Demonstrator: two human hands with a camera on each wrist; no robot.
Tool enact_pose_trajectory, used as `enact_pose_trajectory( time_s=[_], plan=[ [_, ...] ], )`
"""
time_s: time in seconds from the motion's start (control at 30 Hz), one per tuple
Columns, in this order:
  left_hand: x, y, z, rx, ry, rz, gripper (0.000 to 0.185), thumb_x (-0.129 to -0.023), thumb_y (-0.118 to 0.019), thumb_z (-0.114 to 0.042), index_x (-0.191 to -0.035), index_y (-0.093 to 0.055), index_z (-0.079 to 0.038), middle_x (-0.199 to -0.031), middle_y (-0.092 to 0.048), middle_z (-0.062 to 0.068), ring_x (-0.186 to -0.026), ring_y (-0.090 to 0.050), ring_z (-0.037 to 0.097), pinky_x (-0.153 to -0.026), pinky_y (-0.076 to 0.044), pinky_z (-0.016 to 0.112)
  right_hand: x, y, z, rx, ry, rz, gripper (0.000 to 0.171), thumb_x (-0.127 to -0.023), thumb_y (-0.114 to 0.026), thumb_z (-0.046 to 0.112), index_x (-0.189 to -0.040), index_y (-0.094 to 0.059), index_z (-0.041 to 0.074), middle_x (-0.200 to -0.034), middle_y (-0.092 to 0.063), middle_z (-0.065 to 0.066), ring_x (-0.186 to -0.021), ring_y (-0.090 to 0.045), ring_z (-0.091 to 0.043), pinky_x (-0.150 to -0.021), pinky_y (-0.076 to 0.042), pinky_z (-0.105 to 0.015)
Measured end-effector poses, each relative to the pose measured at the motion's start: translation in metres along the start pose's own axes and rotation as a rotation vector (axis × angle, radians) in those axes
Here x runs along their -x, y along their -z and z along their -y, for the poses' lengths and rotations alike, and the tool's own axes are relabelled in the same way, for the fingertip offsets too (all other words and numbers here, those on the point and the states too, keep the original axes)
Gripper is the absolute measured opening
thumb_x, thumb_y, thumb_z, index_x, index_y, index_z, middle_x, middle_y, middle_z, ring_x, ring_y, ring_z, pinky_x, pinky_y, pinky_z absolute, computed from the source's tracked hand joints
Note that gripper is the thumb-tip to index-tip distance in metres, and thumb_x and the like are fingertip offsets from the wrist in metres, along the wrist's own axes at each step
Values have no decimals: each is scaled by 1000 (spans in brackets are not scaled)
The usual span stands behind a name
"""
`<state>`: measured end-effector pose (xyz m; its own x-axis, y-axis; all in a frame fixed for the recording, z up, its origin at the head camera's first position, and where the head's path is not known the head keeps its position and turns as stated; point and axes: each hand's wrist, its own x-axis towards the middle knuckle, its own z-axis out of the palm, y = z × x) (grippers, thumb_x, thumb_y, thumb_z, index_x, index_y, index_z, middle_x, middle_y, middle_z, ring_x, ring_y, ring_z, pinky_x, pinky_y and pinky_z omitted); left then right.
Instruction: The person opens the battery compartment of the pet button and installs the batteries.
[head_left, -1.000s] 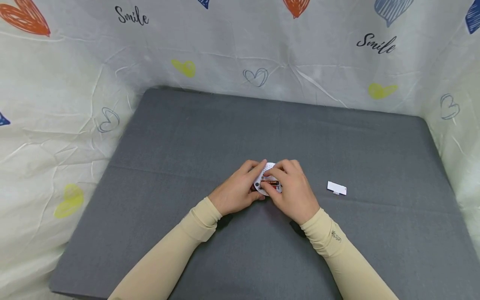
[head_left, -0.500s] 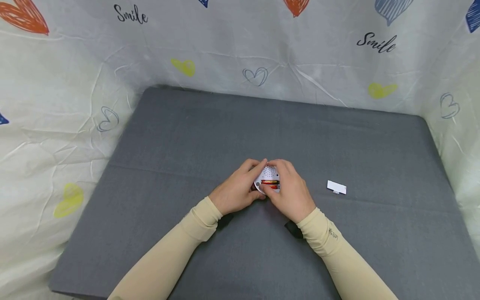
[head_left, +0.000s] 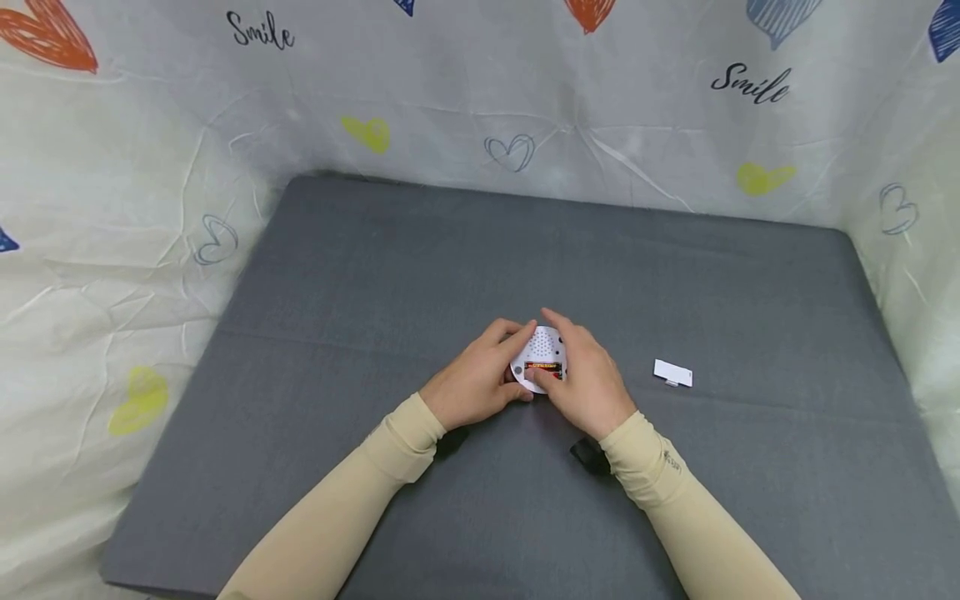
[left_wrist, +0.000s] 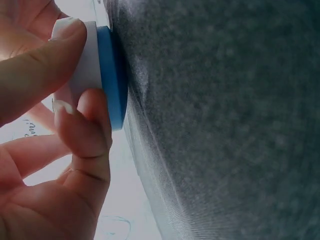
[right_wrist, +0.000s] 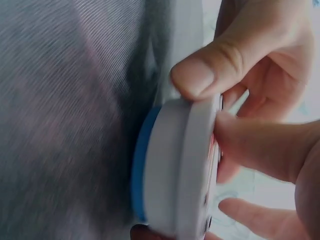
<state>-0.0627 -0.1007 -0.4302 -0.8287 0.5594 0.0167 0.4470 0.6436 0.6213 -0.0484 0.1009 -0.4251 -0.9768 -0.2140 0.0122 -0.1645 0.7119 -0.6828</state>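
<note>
A round white battery-powered device (head_left: 543, 342) with a blue base (left_wrist: 112, 75) is between both hands at mid-table. Its upturned face has small speaker-like holes and an uncovered slot with red-and-black batteries (head_left: 551, 367). My left hand (head_left: 476, 375) grips it from the left, with fingers and thumb around the white side. From the right, my right hand (head_left: 588, 379) presses its thumb (right_wrist: 250, 142) at the battery slot while a finger lies against the lower side. The right index finger is raised off the far edge. A small white battery cover (head_left: 672, 373) lies apart to the right.
The table (head_left: 450, 258) is covered in grey cloth. White curtains (head_left: 637, 117) printed with hearts and "Smile" hang behind it and at both sides. Dark wrist cameras (head_left: 590, 456) sit beneath the wrists.
The right thumb and index finger have parted from their pinch over the slot. The index finger went to the far edge, then lifted outward. The batteries show more fully; the left hand stays.
</note>
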Motion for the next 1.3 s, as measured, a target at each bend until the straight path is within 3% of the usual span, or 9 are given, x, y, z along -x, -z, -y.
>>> enact_pose_trajectory(
  time_s=[0.2,0.3,0.47,0.67,0.83,0.93,1.13,1.3],
  plan=[
    [-1,-1,0,-5,28,9,93,-92,-89,-23,-167,-38,-2,-152,-55,16,-104,-64,19,-90,-56,32,13,14,-19,24,13,-61,76,-98,-81,41,-163,-49,15,-155,-59,-17,-138,-61,-37,-110,-52,-59],
    [-1,-3,1,7,43,14,94,-92,-90,-22,-167,-37,-2,-153,-54,16,-108,-64,19,-92,-56,33,22,26,-36,71,31,-143,68,-97,-82,38,-155,-58,12,-151,-63,-18,-140,-60,-39,-114,-49,-60],
    [2,-5,2,33,59,12,95,-92,-89,-19,-168,-36,-3,-154,-53,14,-110,-63,19,-94,-55,33,39,47,-66,189,32,-242,41,-89,-90,16,-125,-73,5,-137,-71,-21,-128,-64,-44,-106,-51,-62],
    [4,-5,3,44,56,15,95,-92,-90,-18,-168,-36,-4,-153,-54,15,-115,-62,22,-96,-55,35,57,68,-89,266,-55,-269,22,-83,-91,4,-96,-74,8,-125,-76,-20,-116,-69,-44,-93,-54,-63],
    [3,-5,3,34,54,10,95,-91,-90,-19,-168,-36,-4,-153,-54,14,-113,-62,21,-95,-54,34,60,75,-98,334,-95,-258,19,-82,-90,7,-89,-74,13,-114,-78,-17,-90,-68,-38,-70,-51,-58],
    [2,-4,3,29,54,10,96,-91,-90,-20,-168,-36,-4,-153,-54,14,-109,-62,20,-93,-54,33,59,76,-100,354,-96,-247,17,-83,-90,8,-86,-75,14,-112,-79,-17,-84,-67,-38,-65,-50,-58],
    [0,-3,2,21,50,8,96,-92,-90,-20,-169,-35,-6,-154,-54,13,-105,-61,18,-90,-53,30,56,72,-97,371,-65,-277,13,-85,-86,5,-83,-75,13,-108,-80,-16,-85,-70,-40,-66,-53,-60],
    [0,-1,2,17,50,9,96,-92,-90,-20,-169,-35,-5,-154,-53,13,-108,-61,19,-90,-53,30,51,59,-86,342,44,-268,12,-85,-84,5,-87,-74,12,-103,-79,-13,-89,-72,-35,-71,-57,-56]
  ],
)
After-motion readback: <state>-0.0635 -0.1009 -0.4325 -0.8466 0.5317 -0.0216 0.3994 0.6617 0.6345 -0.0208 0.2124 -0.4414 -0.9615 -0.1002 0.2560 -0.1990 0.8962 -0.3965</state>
